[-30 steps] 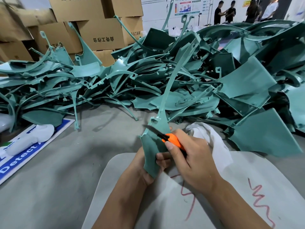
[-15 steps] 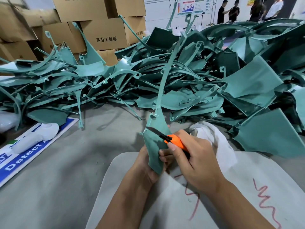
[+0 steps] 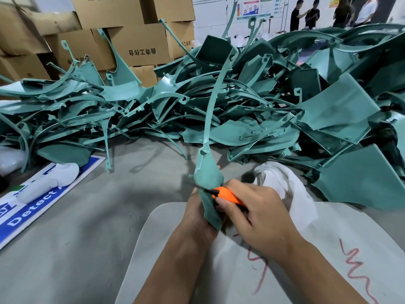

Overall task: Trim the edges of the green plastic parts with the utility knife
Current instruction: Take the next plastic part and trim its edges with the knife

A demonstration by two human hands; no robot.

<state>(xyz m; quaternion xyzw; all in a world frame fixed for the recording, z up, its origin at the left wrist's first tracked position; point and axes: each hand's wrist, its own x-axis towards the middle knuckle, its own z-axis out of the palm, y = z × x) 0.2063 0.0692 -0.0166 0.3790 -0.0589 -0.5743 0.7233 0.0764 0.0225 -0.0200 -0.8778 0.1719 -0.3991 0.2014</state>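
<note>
My left hand (image 3: 198, 212) grips the wide lower end of a green plastic part (image 3: 208, 172), which stands upright with its long thin arm curving up and away. My right hand (image 3: 256, 213) holds an orange utility knife (image 3: 228, 195); its dark blade lies across the part's left edge. Most of my left hand is hidden behind the part. A big heap of green plastic parts (image 3: 241, 106) fills the table behind.
A white sheet with red scribbles (image 3: 328, 260) lies under my arms. A crumpled white cloth (image 3: 282, 183) sits just right of my hands. A blue and white sign (image 3: 32, 207) with a white device (image 3: 50, 183) lies at left. Cardboard boxes (image 3: 135, 40) stack behind; people stand far back.
The held part has tilted more upright and turned slightly. The knife has shifted along its edge. The camera has moved a little closer.
</note>
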